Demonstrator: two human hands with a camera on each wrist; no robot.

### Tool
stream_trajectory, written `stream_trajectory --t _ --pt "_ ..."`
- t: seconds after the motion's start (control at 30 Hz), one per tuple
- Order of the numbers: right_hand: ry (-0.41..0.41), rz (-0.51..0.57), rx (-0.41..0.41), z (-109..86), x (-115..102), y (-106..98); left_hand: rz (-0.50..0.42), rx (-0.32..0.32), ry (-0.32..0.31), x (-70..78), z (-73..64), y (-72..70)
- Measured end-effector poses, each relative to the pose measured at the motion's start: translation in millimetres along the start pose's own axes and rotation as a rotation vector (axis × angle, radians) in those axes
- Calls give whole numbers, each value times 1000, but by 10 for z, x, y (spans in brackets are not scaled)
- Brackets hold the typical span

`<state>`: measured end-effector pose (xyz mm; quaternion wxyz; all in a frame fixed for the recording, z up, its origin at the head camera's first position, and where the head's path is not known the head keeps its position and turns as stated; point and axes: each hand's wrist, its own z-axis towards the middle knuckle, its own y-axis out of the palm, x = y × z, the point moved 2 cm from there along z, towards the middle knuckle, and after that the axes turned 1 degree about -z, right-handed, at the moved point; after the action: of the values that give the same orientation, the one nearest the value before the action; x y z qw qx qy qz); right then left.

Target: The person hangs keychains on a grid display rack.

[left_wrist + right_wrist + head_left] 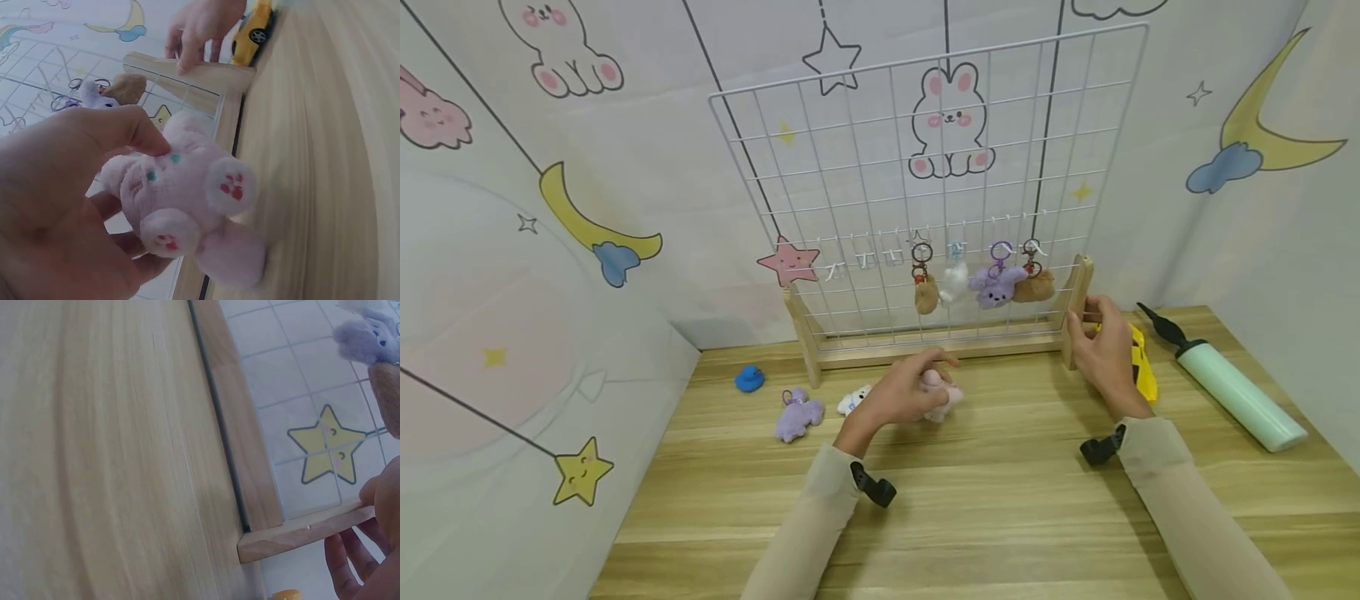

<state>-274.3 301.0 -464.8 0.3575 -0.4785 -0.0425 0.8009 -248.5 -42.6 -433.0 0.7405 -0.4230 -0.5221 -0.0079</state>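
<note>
At eight o'clock from the centre of the head view, a blue duck (748, 379) sat on the tabletop (985, 500). A purple plush (797, 417) with a ring lay at seven o'clock; a white plush (852, 402), partly covered by the left wrist, lay beside it.

The left hand (898, 393), at six o'clock, grasped a pink plush (187, 190) at five o'clock, thumb pressed on its front and fingers behind. Red paw prints marked its two soles. That forearm entered from seven o'clock, pointing toward one.

At twelve o'clock stood a wire mesh rack (1000, 344), four plush charms (997, 287) hanging on its hooks.

The right hand (1105, 350), at three o'clock, gripped the rack's right wooden upright (300, 534), thumb on one side, fingertips on the other; its forearm entered from five o'clock, pointing toward eleven. Just beyond lay a yellow toy car (1142, 367) and a mint-green cylinder (1240, 392) with a black nozzle.
</note>
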Motion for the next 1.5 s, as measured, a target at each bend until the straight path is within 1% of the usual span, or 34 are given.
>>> stream_trajectory --t 0.07,0.13,0.23,0.37,0.63,0.8,0.97,1.07,1.17,1.23,1.33,1.43,1.5 --pt "0 0 0 0 -1 1 -41 6 58 21 -12 -6" --pt "0 3 2 1 -3 2 -68 17 82 32 -26 -11" --pt "3 2 3 3 -3 3 -84 47 67 36 -47 -14" --pt "11 3 5 6 -3 2 -106 111 59 38 -55 -20" --pt "27 -7 3 6 -2 1 -199 279 125 78 -71 -94" --pt "29 -13 2 4 1 1 -272 420 204 105 -71 -148" --pt "36 -14 4 4 -6 -1 -346 568 291 181 -51 -230" --pt "36 -18 8 5 -10 -8 -395 632 350 255 -24 -293" --pt "35 -21 8 7 -13 -14 -458 682 382 317 10 -349" --pt "34 -20 8 8 -14 -16 -505 725 369 344 28 -384" --pt "31 -16 7 8 -11 -16 -594 794 328 360 55 -439" --pt "22 -15 10 6 -5 -15 -680 832 291 358 74 -495" --pt "18 -18 12 6 -1 -13 -723 845 281 354 87 -525"
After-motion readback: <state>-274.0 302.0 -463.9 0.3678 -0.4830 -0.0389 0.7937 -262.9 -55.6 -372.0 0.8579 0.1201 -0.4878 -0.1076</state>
